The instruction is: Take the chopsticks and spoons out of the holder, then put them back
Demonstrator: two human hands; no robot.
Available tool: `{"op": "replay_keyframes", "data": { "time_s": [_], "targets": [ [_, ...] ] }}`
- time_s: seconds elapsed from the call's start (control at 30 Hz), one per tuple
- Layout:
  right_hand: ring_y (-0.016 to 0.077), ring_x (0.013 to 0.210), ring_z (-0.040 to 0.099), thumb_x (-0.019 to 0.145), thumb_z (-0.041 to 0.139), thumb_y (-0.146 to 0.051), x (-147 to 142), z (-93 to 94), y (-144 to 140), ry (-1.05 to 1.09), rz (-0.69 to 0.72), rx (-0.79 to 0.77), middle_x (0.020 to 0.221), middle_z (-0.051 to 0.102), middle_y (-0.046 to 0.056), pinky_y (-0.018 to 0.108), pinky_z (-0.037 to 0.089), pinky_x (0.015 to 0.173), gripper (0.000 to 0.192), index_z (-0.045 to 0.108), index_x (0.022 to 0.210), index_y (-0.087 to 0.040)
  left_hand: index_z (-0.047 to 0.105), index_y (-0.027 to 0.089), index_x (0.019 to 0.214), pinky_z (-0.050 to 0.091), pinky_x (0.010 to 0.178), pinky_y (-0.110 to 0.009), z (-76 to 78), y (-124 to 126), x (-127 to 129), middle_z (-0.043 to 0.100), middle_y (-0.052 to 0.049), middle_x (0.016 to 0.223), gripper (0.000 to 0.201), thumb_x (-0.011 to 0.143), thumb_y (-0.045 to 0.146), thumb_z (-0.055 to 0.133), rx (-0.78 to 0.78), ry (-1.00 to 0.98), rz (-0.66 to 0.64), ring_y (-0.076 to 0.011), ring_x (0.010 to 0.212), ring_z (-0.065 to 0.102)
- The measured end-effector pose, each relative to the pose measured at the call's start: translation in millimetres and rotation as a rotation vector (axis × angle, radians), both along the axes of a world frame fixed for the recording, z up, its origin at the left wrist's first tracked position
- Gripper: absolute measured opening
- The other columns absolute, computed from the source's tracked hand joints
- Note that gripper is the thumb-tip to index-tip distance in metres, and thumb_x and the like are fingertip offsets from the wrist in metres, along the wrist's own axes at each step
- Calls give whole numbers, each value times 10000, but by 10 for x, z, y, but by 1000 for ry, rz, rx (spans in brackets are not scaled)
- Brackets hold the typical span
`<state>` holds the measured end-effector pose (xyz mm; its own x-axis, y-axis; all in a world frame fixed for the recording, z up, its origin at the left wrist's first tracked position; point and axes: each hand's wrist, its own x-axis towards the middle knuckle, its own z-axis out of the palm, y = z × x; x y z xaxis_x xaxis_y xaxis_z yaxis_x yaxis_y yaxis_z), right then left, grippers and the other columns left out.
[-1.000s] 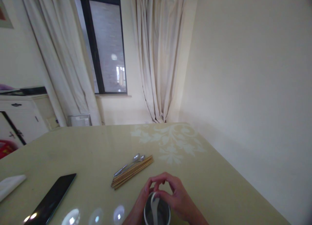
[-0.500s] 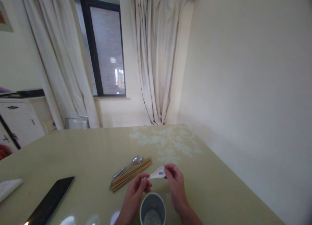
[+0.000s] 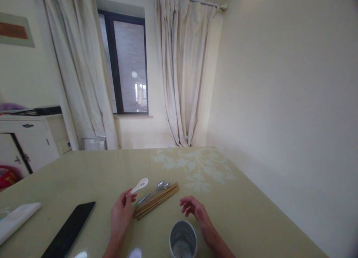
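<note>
Moved: white ceramic spoon [image 3: 139, 185] went from over the cup [image 3: 182, 244] to left of it.
Left hand [image 3: 121, 214]: pinches the spoon's handle.
Right hand [image 3: 195, 212]: loose, empty, beside the cup.
Cup: grey, cylindrical, perforated.
Bench [image 3: 251, 213]: glossy, yellow-green.
Chopsticks [image 3: 156, 201]: wooden bundle beyond the cup, by metal spoons [image 3: 156, 189].

White spoon [image 3: 140, 185], in left hand [image 3: 121, 213]: glazed ceramic look, glossy, small blue mark on bowl. Just right of it, two metal spoons [image 3: 153, 191], polished, bright glints. Touching those, chopsticks [image 3: 156, 200]: wood or bamboo, matt tan. Cup [image 3: 182, 243] nearer than the chopsticks, beside right hand [image 3: 194, 209]: dull grey metal, holes in the base. Table [image 3: 92, 176]: smooth, glossy pale green, reflects lamps. Left of chopsticks, phone [image 3: 69, 228]: black glass, shiny. Further left, folded cloth [image 3: 16, 220], white, matt.
</note>
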<state>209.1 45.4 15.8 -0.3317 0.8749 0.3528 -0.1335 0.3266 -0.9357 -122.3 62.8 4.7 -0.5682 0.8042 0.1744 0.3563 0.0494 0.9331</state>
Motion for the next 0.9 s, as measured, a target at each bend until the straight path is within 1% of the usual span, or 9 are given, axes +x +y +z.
{"op": "replay_keyframes", "data": {
  "time_s": [0.13, 0.23, 0.27, 0.33, 0.43, 0.57, 0.67, 0.8, 0.9],
  "targets": [
    [360, 1131, 667, 712, 426, -1037, 150, 93, -169, -101, 110, 35, 1297, 691, 162, 467, 532, 961, 1046, 701, 1354, -259, 698, 194, 1117, 578, 871, -424, -64, 53, -7, 840, -109, 1008, 454, 922, 506, 431, -76, 57, -55, -305, 934, 765],
    [420, 1338, 575, 616, 625, -1000, 241, -8, -376, -171, 85, 53, 1537, 542, 147, 510, 430, 1143, 1145, 543, 1538, -326, 693, 207, 1100, 562, 887, -410, -117, 93, 18, 840, -102, 1012, 427, 947, 488, 410, -81, 115, -92, -309, 979, 763],
    [433, 1360, 564, 587, 723, -947, 247, -75, -439, -186, 66, 48, 1558, 522, 148, 517, 418, 1161, 1177, 503, 1568, -334, 690, 211, 1108, 560, 880, -405, -137, 104, 25, 837, -99, 1013, 427, 959, 481, 395, -84, 142, -97, -306, 975, 764],
    [447, 1324, 600, 539, 835, -857, 214, -207, -537, -190, 11, 7, 1499, 574, 162, 525, 441, 1145, 1189, 520, 1552, -318, 688, 209, 1133, 561, 866, -401, -169, 122, 36, 825, -106, 1030, 446, 983, 471, 360, -96, 205, -92, -302, 963, 761],
    [432, 1348, 591, 640, 899, -667, 91, -265, -597, -252, -82, -26, 1462, 617, 170, 547, 406, 1176, 1036, 536, 1533, -287, 712, 181, 1118, 561, 918, -416, -181, 141, 58, 796, -143, 1085, 465, 995, 438, 344, -110, 336, -62, -307, 1008, 742],
    [413, 1394, 554, 648, 968, -423, -164, -76, -453, -327, -173, 14, 1512, 596, 171, 567, 379, 1203, 1037, 492, 1555, -262, 741, 153, 1098, 551, 975, -413, -155, 138, 89, 773, -160, 1080, 464, 1009, 365, 337, -142, 495, -47, -300, 1025, 722],
    [386, 1391, 563, 712, 914, -355, -416, 31, -186, -281, -269, 25, 1521, 598, 164, 540, 471, 1135, 948, 486, 1553, -261, 750, 173, 1094, 540, 993, -400, -155, 113, 97, 769, -144, 1092, 445, 1029, 340, 343, -162, 550, -82, -289, 1049, 710],
    [360, 1386, 576, 725, 871, -282, -700, 20, 150, -258, -354, 30, 1494, 629, 150, 527, 462, 1147, 896, 487, 1534, -243, 753, 183, 1132, 519, 1012, -396, -175, 90, 91, 752, -138, 1142, 454, 1052, 320, 328, -176, 621, -132, -286, 1083, 686],
    [353, 1386, 582, 723, 873, -253, -728, -40, 239, -255, -320, 33, 1488, 637, 150, 533, 430, 1175, 908, 472, 1537, -232, 749, 176, 1160, 501, 1023, -393, -184, 93, 86, 743, -137, 1176, 470, 1066, 300, 306, -198, 668, -145, -278, 1081, 677]
  ]
}}
